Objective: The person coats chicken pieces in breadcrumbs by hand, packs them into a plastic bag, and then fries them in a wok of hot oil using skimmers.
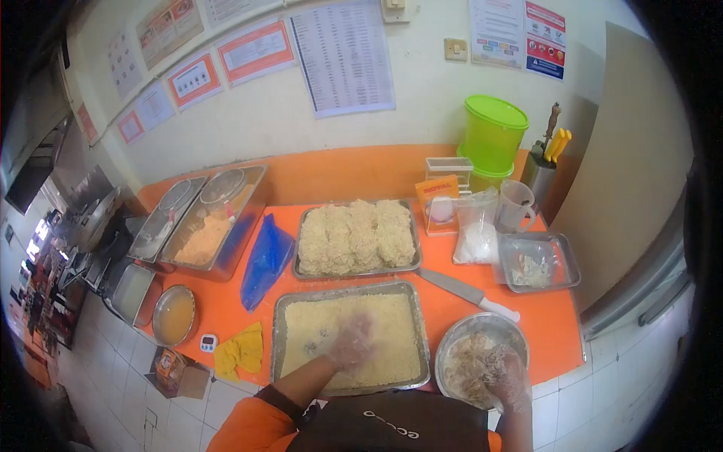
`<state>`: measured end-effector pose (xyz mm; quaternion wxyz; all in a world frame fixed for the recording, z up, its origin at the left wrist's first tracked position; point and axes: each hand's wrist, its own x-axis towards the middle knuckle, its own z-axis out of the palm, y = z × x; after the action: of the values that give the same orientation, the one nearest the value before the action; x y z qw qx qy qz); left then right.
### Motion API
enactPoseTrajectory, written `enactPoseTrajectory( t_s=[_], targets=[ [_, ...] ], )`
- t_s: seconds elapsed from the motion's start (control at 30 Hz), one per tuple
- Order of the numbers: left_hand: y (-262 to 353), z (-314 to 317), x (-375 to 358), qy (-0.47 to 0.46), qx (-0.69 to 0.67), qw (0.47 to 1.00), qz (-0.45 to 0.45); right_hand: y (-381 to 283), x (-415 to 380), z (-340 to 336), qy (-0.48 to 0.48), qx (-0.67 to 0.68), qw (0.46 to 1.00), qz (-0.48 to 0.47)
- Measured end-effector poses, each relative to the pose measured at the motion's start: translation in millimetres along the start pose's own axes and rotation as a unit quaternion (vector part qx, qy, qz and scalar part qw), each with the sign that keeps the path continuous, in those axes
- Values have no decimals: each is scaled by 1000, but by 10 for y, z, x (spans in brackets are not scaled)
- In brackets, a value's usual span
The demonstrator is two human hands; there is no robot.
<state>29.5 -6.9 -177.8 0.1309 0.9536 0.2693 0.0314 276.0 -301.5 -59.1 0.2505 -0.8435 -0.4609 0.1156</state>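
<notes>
My left hand (352,345), in a clear glove, rests over pale breadcrumbs (399,331) in a metal tray (276,331). Its fingers look stretched out, somewhat blurred, with no piece visible in them. My right hand (510,380), gloved and smeared with coating, reaches into a round metal bowl (525,339) at the right. Its fingers curl round wet, flour-coated meat (471,365); their tips are partly hidden in it. Behind the crumb tray, a second tray (297,256) holds several rows of crumbed pieces (354,237).
A large knife (452,288) lies right of the trays. Beyond are a bag of white powder (476,237), a clear jug (516,205), a shallow container (568,264) and a green tub (493,132). Leftward are a blue bag (267,264), yellow cloth (239,352), timer (208,343) and liquid bowl (175,316).
</notes>
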Motion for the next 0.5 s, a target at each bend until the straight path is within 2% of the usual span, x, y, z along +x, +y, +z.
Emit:
enactPoseTrajectory(
  t_s=[0.03,0.07,0.1,0.13,0.17,0.2,0.3,0.33,0.4,0.43,0.47,0.5],
  targets=[
    [-233,167,121,-48,-142,988,27,36,24,35,8,-4,1000,-5],
    [-513,333,221,-98,-281,953,54,76,26,76,0,10,1000,14],
    [-513,205,274,-147,-281,947,52,109,35,118,-7,24,999,32],
    [-505,63,328,-195,-278,939,49,122,39,142,-14,39,998,51],
    [-174,-564,340,-239,-136,961,18,40,15,98,-5,21,999,26],
    [6,-923,355,-276,9,961,-14,-108,-29,7,5,1,1000,1],
    [-581,-414,471,-331,6,932,146,-94,-63,4,76,-17,995,-56],
    [-664,-373,433,-236,-37,952,189,-60,-40,16,106,-15,992,-71],
    [-839,-334,383,-46,-121,954,269,-192,-30,-152,47,39,998,-23],
    [-823,-423,303,-27,-263,939,220,-250,-34,-202,16,69,997,2],
    [-791,-496,157,-10,-399,902,164,-239,-37,-175,29,31,999,4],
    [-770,-550,69,6,-528,843,102,-213,-70,-132,39,-8,999,8]
  ],
)
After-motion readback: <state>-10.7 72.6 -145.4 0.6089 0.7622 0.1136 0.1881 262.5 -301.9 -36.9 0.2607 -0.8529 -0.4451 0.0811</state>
